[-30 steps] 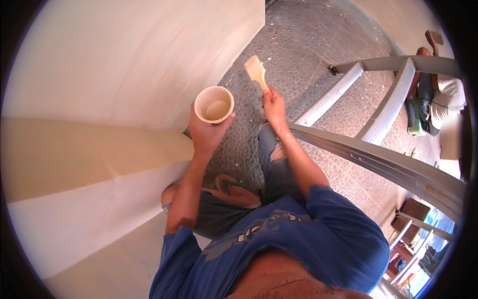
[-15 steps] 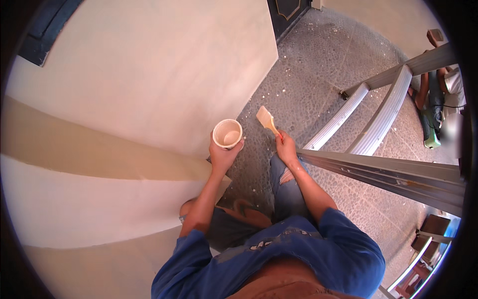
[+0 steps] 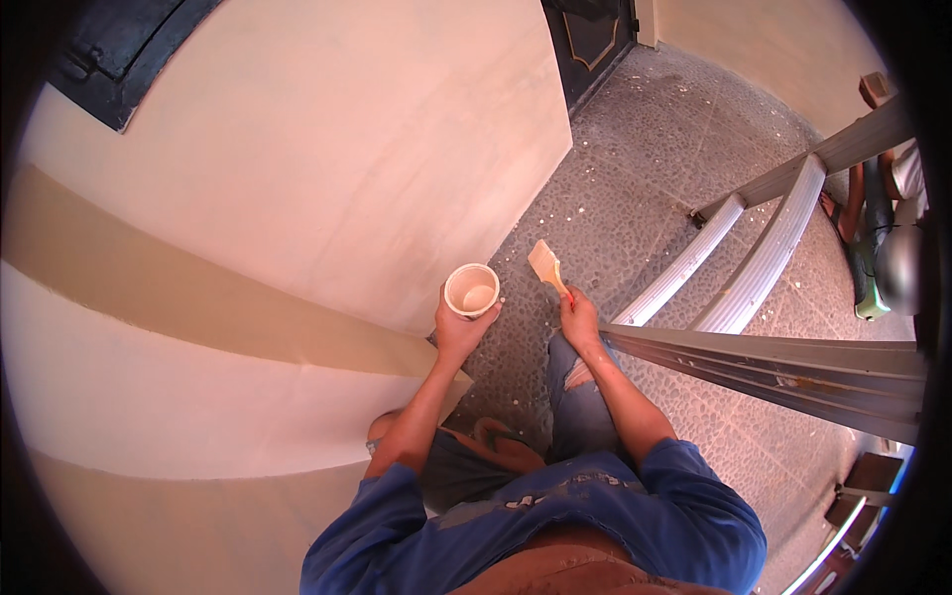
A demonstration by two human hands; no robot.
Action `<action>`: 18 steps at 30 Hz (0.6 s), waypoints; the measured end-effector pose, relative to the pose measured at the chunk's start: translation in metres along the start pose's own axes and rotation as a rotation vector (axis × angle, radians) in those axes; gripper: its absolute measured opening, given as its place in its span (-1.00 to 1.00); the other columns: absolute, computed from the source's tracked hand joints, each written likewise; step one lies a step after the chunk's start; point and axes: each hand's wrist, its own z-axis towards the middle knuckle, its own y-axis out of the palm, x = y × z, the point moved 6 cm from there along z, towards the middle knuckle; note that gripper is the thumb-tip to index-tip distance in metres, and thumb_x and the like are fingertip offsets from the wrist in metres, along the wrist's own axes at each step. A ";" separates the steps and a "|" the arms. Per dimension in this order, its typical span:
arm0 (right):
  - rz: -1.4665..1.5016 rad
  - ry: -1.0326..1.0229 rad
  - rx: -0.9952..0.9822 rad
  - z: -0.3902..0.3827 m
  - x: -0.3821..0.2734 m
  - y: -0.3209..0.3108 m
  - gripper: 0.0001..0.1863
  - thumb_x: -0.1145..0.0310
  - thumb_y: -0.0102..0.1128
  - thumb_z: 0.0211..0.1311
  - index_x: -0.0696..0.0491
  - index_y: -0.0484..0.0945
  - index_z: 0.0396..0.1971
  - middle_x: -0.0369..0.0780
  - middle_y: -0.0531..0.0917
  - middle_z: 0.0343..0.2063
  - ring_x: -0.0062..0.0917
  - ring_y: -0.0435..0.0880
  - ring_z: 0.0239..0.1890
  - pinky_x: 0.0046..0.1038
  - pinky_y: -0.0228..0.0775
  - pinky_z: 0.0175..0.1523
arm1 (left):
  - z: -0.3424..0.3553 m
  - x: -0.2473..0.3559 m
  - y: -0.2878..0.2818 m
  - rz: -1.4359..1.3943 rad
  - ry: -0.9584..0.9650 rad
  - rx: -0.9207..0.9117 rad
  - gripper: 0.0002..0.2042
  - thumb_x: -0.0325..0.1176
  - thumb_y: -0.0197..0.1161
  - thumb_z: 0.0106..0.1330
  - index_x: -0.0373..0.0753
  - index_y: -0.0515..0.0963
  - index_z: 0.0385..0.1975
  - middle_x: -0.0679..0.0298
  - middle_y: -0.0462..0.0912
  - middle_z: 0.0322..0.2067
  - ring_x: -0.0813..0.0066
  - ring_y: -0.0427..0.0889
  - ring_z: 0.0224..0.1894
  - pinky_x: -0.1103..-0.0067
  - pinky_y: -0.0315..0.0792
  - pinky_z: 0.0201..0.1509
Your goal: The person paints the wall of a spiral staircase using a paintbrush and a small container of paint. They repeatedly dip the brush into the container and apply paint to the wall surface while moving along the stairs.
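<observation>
My left hand (image 3: 461, 332) is wrapped round a pale paint cup (image 3: 473, 292), its open top facing up. Cream paint coats the cup's inside, with some at the bottom. To the right of it, my right hand (image 3: 579, 317) grips a paintbrush (image 3: 546, 263) by its handle, which shows a bit of red. The bristles are cream-coloured and point up and away from me, apart from the cup. Both hands are in front of my knees, near the corner of the cream wall (image 3: 347, 149).
An aluminium ladder (image 3: 764, 258) stands close on my right. Another person's leg (image 3: 855, 203) shows beyond it. The pebbled floor (image 3: 645, 178) has pale specks. A dark door (image 3: 590, 40) is at the far end, and a dark shutter (image 3: 129, 59) hangs at the upper left. A tan band (image 3: 198, 288) crosses the wall.
The view has shifted a little, so the wall, floor and ladder sit lower in it. Both hands appear slightly lower and further right, still holding the cup and paintbrush.
</observation>
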 end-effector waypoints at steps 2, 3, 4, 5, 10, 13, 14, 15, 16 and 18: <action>-0.008 -0.017 0.000 -0.002 -0.003 -0.001 -0.64 0.27 0.10 0.46 0.20 0.59 0.07 0.11 0.71 -0.26 -0.05 0.73 -0.16 -0.20 0.52 -0.03 | -0.001 -0.002 -0.001 0.044 0.005 0.016 -0.38 -0.40 0.63 0.05 -0.34 0.45 0.09 0.11 0.70 -0.04 0.36 0.71 0.01 0.44 0.57 0.07; -0.007 -0.016 0.002 -0.002 -0.003 -0.001 -0.64 0.27 0.10 0.46 0.20 0.59 0.07 0.12 0.71 -0.25 -0.04 0.73 -0.15 -0.20 0.52 -0.02 | -0.001 -0.001 -0.001 0.030 0.004 0.012 -0.38 -0.39 0.63 0.04 -0.34 0.45 0.09 0.11 0.70 -0.05 0.35 0.71 0.01 0.44 0.57 0.07; -0.006 -0.014 0.005 -0.001 -0.002 -0.001 -0.64 0.27 0.10 0.46 0.19 0.60 0.07 0.13 0.71 -0.25 -0.03 0.73 -0.14 -0.19 0.52 -0.02 | 0.000 0.000 -0.001 0.016 0.002 0.007 -0.38 -0.39 0.64 0.04 -0.34 0.45 0.09 0.11 0.70 -0.05 0.35 0.71 0.01 0.44 0.58 0.07; -0.005 -0.012 0.008 -0.001 -0.002 -0.001 -0.64 0.27 0.11 0.45 0.19 0.60 0.06 0.13 0.71 -0.24 -0.02 0.73 -0.13 -0.19 0.52 -0.01 | 0.000 0.000 -0.001 0.003 0.001 0.002 -0.37 -0.38 0.64 0.04 -0.34 0.44 0.09 0.11 0.71 -0.05 0.34 0.72 0.01 0.43 0.58 0.06; -0.006 -0.009 0.009 0.001 -0.002 0.000 -0.69 0.28 0.11 0.43 0.16 0.62 0.00 0.14 0.70 -0.28 0.07 0.70 -0.16 -0.10 0.50 -0.06 | 0.001 0.004 -0.001 0.007 0.006 0.006 -0.37 -0.38 0.64 0.04 -0.34 0.45 0.09 0.11 0.71 -0.06 0.33 0.72 0.00 0.42 0.58 0.06; -0.018 -0.002 0.019 0.000 -0.002 -0.001 -0.69 0.27 0.12 0.42 0.15 0.62 0.00 0.13 0.70 -0.30 0.07 0.70 -0.18 -0.09 0.51 -0.09 | 0.001 0.003 0.000 0.015 0.008 -0.002 -0.37 -0.38 0.64 0.03 -0.33 0.45 0.09 0.11 0.71 -0.06 0.32 0.72 0.00 0.42 0.58 0.06; -0.023 -0.002 0.026 0.000 -0.003 -0.001 -0.68 0.27 0.13 0.42 0.15 0.62 0.00 0.12 0.70 -0.30 0.07 0.70 -0.19 -0.09 0.51 -0.10 | 0.001 0.002 0.000 0.019 0.009 -0.007 -0.37 -0.38 0.64 0.03 -0.33 0.45 0.09 0.11 0.71 -0.06 0.32 0.72 0.00 0.42 0.58 0.06; -0.033 0.009 0.015 0.000 -0.002 -0.001 -0.67 0.26 0.14 0.42 0.15 0.62 0.02 0.12 0.71 -0.30 0.03 0.71 -0.20 -0.14 0.52 -0.09 | 0.000 0.004 0.001 0.019 0.011 -0.010 -0.37 -0.38 0.64 0.03 -0.33 0.45 0.09 0.11 0.71 -0.06 0.32 0.72 0.00 0.42 0.58 0.06; -0.044 0.020 0.003 0.001 -0.001 -0.001 -0.66 0.25 0.15 0.43 0.16 0.62 0.03 0.12 0.71 -0.30 0.00 0.72 -0.21 -0.18 0.52 -0.09 | 0.000 0.007 0.001 0.019 0.014 -0.013 -0.37 -0.38 0.64 0.03 -0.33 0.46 0.10 0.11 0.71 -0.06 0.32 0.72 0.00 0.42 0.58 0.06; -0.047 0.033 -0.002 0.002 0.001 0.000 -0.64 0.24 0.17 0.43 0.17 0.62 0.05 0.11 0.72 -0.30 -0.03 0.74 -0.21 -0.22 0.53 -0.08 | 0.001 0.007 0.002 0.013 0.012 -0.013 -0.37 -0.38 0.64 0.03 -0.32 0.46 0.10 0.11 0.71 -0.05 0.32 0.72 0.01 0.42 0.57 0.07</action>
